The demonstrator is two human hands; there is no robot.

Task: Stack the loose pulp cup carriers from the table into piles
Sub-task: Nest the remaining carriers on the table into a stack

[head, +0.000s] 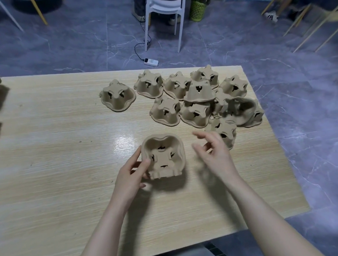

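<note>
Light wood-grain table [55, 152] bearing a cluster of inverted pulp cup carriers [200, 99] at its far right, some overlapping; one separate inverted carrier [118, 95] lies to their left, apart from the group.

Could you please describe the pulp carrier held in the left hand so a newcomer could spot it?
On the light wooden table, look at the near middle, apart from the cluster. The left hand grips a brown moulded-pulp cup carrier. Unlike most others, its hollow side faces the camera.
</note>
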